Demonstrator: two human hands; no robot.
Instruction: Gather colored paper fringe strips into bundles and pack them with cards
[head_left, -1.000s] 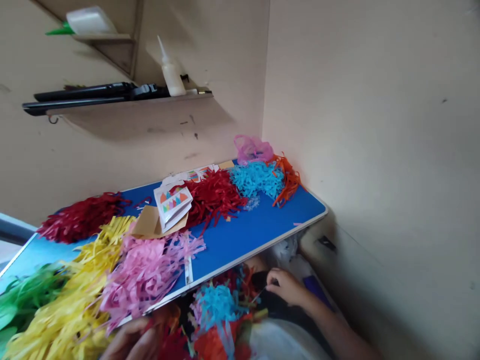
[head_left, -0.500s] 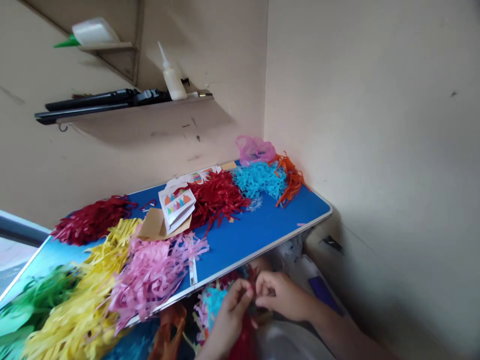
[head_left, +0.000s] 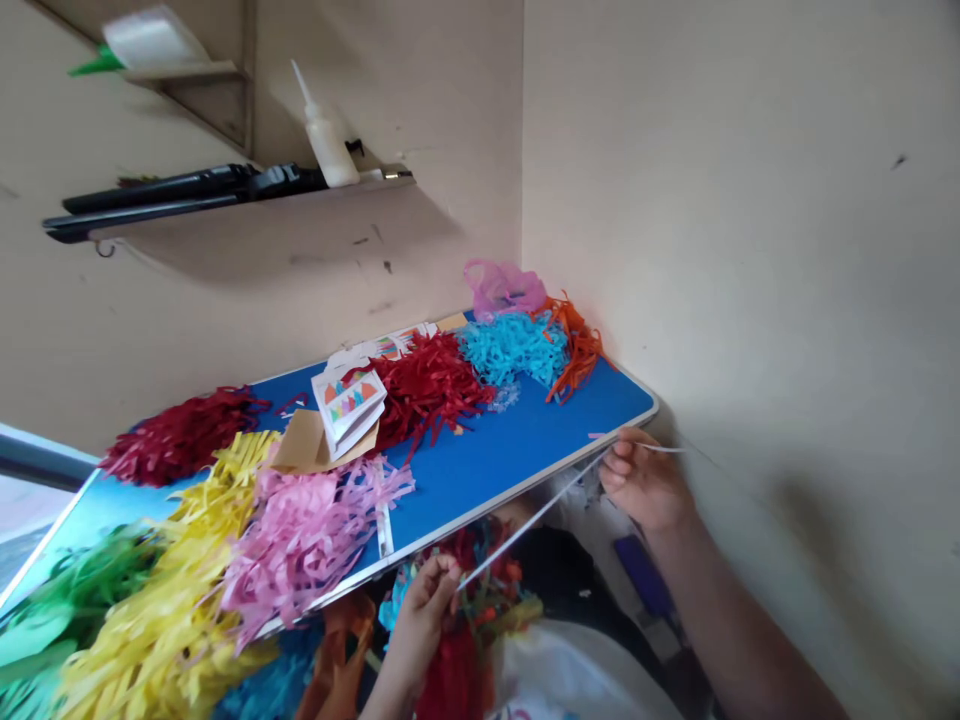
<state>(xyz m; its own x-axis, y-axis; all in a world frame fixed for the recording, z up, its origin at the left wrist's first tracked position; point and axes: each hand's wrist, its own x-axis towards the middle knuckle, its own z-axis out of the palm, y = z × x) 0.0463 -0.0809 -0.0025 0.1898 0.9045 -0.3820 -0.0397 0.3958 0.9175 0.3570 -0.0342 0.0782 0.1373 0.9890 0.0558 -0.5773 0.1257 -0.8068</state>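
A thin white string (head_left: pixel 534 520) runs slantwise in front of the table edge, stretched between my two hands. My left hand (head_left: pixel 426 610) is low at the centre, thumb and fingers pinched round its lower end. Higher up, by the table's right corner, my right hand (head_left: pixel 646 485) has its fingers curled round the string, and a short end sticks out past it to the right. Below my hands, red tissue paper strips (head_left: pixel 450 670) and a blue and mixed-colour fringe (head_left: pixel 397 600) hang by my lap, partly hidden by my left hand.
On the blue table (head_left: pixel 487 480) lie fringed tissue bundles: pink (head_left: pixel 307 550), yellow (head_left: pixel 165 600), green (head_left: pixel 82 580), red (head_left: pixel 431 385), light blue (head_left: pixel 514 345) and orange (head_left: pixel 577 350). A printed card (head_left: pixel 349 405) rests among them. Above, a wall shelf (head_left: pixel 262 205) carries a glue bottle (head_left: pixel 330 145).
My hands were close together below the table edge. My right hand has moved up and right, drawing the white string out straight; my left hand has shifted slightly left.
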